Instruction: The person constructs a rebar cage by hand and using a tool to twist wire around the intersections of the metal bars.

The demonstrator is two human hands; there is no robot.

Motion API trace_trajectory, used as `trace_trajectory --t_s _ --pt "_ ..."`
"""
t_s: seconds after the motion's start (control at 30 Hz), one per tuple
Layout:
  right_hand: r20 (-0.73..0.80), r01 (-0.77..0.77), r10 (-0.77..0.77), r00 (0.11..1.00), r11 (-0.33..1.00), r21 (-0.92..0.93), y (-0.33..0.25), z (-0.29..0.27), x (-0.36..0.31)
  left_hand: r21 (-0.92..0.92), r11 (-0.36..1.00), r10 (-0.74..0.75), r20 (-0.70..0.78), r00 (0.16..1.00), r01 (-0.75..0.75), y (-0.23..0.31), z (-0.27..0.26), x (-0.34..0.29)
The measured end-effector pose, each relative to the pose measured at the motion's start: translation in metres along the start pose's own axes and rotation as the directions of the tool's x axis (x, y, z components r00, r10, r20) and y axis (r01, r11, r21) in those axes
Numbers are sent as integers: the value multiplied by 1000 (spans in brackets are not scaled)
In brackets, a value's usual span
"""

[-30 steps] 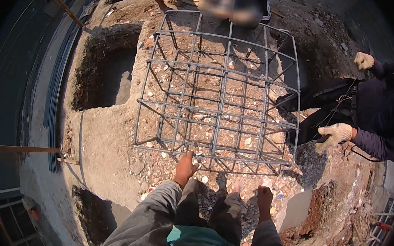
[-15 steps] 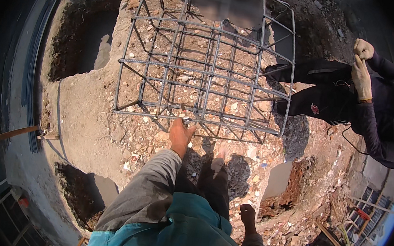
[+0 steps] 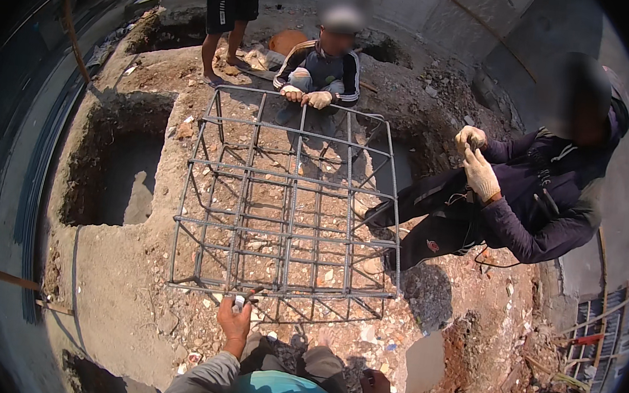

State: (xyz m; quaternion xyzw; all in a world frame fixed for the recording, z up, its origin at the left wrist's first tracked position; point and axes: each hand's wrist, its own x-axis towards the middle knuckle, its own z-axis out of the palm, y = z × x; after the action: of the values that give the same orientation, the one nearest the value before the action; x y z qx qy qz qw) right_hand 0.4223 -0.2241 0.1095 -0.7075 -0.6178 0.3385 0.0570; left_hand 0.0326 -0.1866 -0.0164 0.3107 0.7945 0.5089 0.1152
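Observation:
A cage of tied steel rebar (image 3: 290,235) stands on the rubble in front of me. At its near edge, left of the middle, my left hand (image 3: 233,326) is closed around a small white object (image 3: 239,302). A thin reddish-brown piece shows just beyond the fingers against the near bar; I cannot tell whether the two are one tool. My right hand (image 3: 375,387) hangs low beside my right leg, apart from the cage. It is dark in shadow with its fingers curled, and what it may hold is hidden.
A gloved co-worker (image 3: 317,77) squats at the cage's far edge, hands on its top bar. Another co-worker (image 3: 532,193) in dark clothes is at the right, gloved hands together. Someone in shorts (image 3: 230,13) stands far left. Dug pits (image 3: 115,164) flank the cage; broken rubble covers the ground.
My view has tilted up, bringing the squatting co-worker and the standing person into sight. The cage sits lower in the picture. My left hand stays at its near edge.

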Motion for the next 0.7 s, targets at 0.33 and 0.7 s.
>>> trace_trajectory --t_s 0.33,0.7 --pt "422 498 -685 594 725 475 -242 -2 35 -820 548 16 206 979 163 219 -94 26" --pt "161 56 -497 853 394 917 -162 -9 26 -828 561 528 366 766 9 298 -115 29"
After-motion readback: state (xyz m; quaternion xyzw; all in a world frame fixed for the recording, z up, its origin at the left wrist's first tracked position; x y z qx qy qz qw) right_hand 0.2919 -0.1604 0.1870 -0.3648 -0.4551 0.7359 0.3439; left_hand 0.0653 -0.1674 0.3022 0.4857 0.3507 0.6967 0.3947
